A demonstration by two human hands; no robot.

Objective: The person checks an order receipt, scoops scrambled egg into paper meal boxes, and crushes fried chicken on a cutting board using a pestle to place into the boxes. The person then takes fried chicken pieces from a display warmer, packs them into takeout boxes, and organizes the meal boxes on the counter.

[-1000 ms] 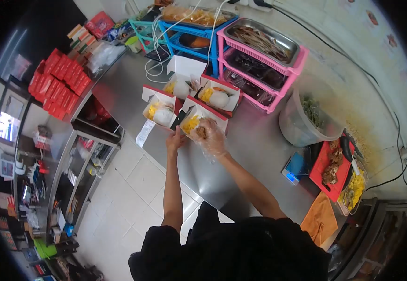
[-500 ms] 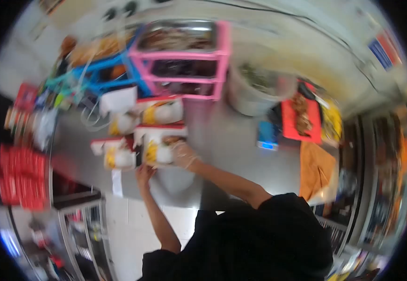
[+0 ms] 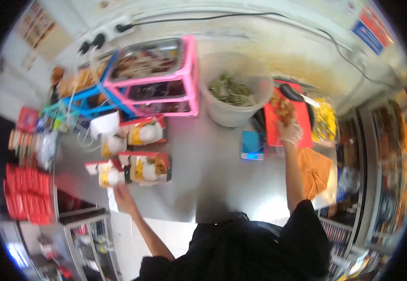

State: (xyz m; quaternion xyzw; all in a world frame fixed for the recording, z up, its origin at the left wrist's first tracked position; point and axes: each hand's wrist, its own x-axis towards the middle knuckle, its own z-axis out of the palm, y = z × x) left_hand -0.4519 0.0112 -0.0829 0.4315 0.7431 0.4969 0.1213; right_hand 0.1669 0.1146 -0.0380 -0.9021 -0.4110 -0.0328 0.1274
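My right hand (image 3: 290, 133), in a clear glove, reaches onto the red cutting board (image 3: 272, 133); its fingertips are at the chopped brown fried meat (image 3: 284, 110), but blur hides whether they grip any. A black-handled knife (image 3: 291, 92) lies across the board's far end. My bare left hand (image 3: 125, 200) has its fingers stretched out by the lower edge of the front-left meal box (image 3: 111, 174). Beside that stands the front-right meal box (image 3: 150, 169), with white rice, yellow pieces and brown meat. Behind them are two more filled boxes, one being the back-right meal box (image 3: 146, 132).
A small scale (image 3: 251, 145) with a lit display sits left of the board. Farther back are a bucket (image 3: 231, 114) of green leaves and a pink rack (image 3: 192, 84). An orange cloth (image 3: 313, 171) and a yellow-filled container (image 3: 325, 119) flank the board. Red cartons (image 3: 28, 192) are stacked left.
My right hand has gone from the front-right meal box across to the meat on the cutting board. My left hand has shifted left, from that box to the front-left one. The view has turned slightly.
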